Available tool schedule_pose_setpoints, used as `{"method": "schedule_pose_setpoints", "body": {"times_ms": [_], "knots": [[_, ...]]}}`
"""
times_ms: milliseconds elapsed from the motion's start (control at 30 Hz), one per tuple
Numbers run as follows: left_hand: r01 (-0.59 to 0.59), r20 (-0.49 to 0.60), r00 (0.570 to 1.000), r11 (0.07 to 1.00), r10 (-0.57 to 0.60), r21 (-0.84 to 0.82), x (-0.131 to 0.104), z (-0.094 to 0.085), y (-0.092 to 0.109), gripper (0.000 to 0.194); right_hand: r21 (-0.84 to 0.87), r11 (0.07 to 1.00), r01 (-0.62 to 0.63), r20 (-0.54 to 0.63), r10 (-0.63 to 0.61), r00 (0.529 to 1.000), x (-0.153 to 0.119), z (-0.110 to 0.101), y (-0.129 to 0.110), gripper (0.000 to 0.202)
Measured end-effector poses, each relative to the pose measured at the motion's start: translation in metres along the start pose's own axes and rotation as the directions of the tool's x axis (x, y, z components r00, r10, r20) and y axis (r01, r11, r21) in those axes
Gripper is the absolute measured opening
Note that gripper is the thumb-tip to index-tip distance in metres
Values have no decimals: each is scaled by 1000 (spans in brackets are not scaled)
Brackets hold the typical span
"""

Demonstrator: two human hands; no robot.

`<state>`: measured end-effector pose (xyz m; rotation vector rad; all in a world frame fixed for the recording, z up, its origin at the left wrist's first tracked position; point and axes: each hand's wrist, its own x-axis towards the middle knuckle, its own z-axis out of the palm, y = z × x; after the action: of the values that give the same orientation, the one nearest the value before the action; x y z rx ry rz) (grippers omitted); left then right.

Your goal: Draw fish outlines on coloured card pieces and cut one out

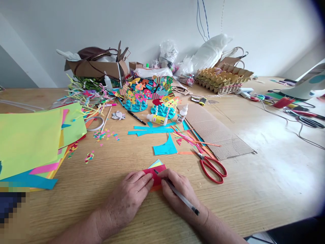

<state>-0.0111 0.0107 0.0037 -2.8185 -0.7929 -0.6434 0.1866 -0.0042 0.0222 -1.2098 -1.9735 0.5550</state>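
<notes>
Left side of the tabletop (88, 195): coloured paper stack (30, 135), loosely layered, apparently kept off to the side to leave working room. Next, a roll of tape (94, 129) lying flat, small paper bits (99, 135) just beside it, grouped rather than scattered. Left hand (133, 189) set down on the red paper (157, 182), fingers extended and pressing, gripping nothing; likely steadying the sheet against the nib. Black marker (136, 117) farther back, pale print on barrel too small to read. Red paper lies directly before the person, between the hands; orange, yellow and pale blue edges show around it, so probably a stack held together. Right hand (181, 184) has its fingers closed round a pen (185, 199), tip down at the red paper, a writing hold for control. Beyond, a glue bottle (157, 119) on its side, yellow label, and a white bottle (181, 117) upright; lettering illegible on both. Red-handled scissors (204, 158) near the right hand, within easy reach. Cardboard (215, 132) flat behind them. No brand readable.
</notes>
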Motion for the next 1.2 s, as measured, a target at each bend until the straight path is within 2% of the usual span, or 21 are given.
{"method": "schedule_pose_setpoints", "body": {"times_ms": [867,1200], "knots": [[8,12,1000,1000,-8,-18,1,-2,1,43,6,999,-51,78,50,996,0,2,3,17],[-5,3,1000,1000,5,-12,2,-3,1,42,49,999,-24,52,21,998,3,1,2,19]]}}
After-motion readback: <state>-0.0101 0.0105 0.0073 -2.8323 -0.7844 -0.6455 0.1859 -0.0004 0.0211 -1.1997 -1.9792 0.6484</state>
